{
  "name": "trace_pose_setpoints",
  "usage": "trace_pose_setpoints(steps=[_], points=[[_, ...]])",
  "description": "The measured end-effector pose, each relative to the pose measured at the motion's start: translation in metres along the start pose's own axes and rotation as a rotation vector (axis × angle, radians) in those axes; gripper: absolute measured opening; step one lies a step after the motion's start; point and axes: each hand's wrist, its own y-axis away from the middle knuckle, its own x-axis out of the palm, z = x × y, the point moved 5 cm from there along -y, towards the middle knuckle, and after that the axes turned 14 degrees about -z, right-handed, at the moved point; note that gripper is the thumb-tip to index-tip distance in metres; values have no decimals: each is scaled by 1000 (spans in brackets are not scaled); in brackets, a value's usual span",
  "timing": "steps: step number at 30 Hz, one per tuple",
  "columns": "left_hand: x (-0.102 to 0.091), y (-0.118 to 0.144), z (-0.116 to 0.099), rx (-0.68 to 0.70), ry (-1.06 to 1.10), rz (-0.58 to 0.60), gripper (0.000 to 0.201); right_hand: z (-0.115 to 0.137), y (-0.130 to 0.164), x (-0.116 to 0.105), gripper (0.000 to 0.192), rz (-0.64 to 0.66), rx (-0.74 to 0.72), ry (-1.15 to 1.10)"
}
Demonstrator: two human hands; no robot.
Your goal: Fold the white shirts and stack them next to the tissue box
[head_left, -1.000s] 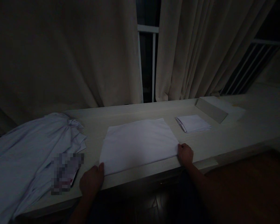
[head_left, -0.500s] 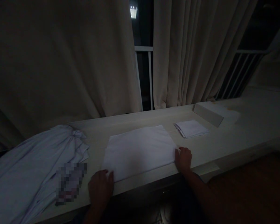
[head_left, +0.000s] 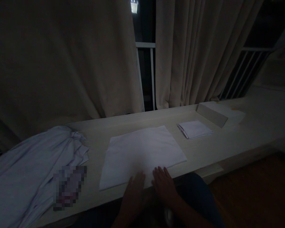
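Cloth heap at far left: crumpled white fabric, bunched and spilling over the near edge of the tabletop; reads as stock waiting its turn, kept clear of the flat work area. A blurred small item lies on its near side; cannot tell what it is.

Centre: 1 folded white cloth, spread flat, roughly rectangular, long axis running left to right along the tabletop, slightly skewed so the right end sits farther back. Its near edge lies close to the tabletop's front edge, within easy reach of both hands.

Left hand: palm down, fingers extended and together, tips at the cloth's near edge, around the middle. Nothing gripped; it looks like a flat pressing or smoothing contact, though the dim light hides whether the tips truly touch.

Right hand: just beside the left, also palm down, fingers spread and straight, tips on or at the same near edge. Nothing held. Both hands flat and side by side suggests pressing the fold down rather than lifting.

Right of centre: small folded cloth, compact rectangle, well apart from the large one; judged a finished piece set aside. Beyond it, a pale box lies angled near the back. Curtains hang behind, with a window rail in the gap.
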Motion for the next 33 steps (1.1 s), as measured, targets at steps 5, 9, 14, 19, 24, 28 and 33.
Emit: trace_pose_setpoints(steps=[5, 9, 14, 19, 24, 28, 33], points=[[5, 1, -2, -67, 16, -28, 72, -68, 0, -31, 45, 117, 184, 222], [9, 3, -2, -73, 12, -28, 72, -110, 6, -51, 45, 208, 285, 361], [12, 4, -2, -67, 2, -33, 73, -116, 4, -65, 44, 215, 366, 460], [9, 3, -1, -57, -8, -50, 71, -112, 3, -71, 44, 151, 466, 499], [11, 8, -2, -47, -1, -19, 70, -100, -6, -58, 45, 84, 298, 338], [13, -11, 0, -112, -11, -6, 53, -67, -36, -34, 48, 108, 138, 126], [24, -70, 15, -184, 22, 39, 51, -30, -86, 2, 50, 214, 16, -37]])
